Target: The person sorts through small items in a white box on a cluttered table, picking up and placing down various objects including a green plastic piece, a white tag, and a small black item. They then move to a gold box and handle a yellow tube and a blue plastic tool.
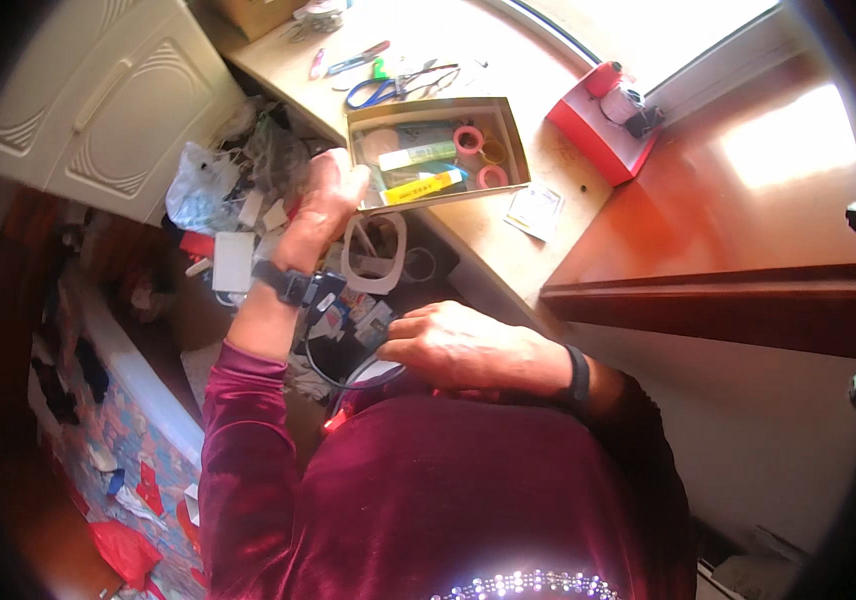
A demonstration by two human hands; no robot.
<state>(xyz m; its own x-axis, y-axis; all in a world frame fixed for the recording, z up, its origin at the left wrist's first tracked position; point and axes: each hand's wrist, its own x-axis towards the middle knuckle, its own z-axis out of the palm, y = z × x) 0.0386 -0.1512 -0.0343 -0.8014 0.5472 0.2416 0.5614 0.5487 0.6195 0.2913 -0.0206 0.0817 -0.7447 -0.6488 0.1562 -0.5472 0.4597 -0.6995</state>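
My left hand (329,191) is at the left end of a shallow open cardboard box (439,196), its thumb against the box's near left corner. Whether the fingers grip the wall is unclear. Inside the box lie a yellow tube (422,187), a pale green tube (418,155) and pink rings (468,140). My right hand (458,345) is held before my body with curled fingers, above a cluttered open space below the tabletop. A thin dark cable (320,367) loops beside its fingertips; I cannot tell whether they hold anything. A white plastic container (374,285) stands between my hands.
Blue-handled scissors (371,96) and a utility knife (359,58) lie on the tabletop (503,255) behind the box. A red box with thread spools (617,103) stands by the window. White cabinet doors (124,97) and a bulging plastic bag (202,187) are at left.
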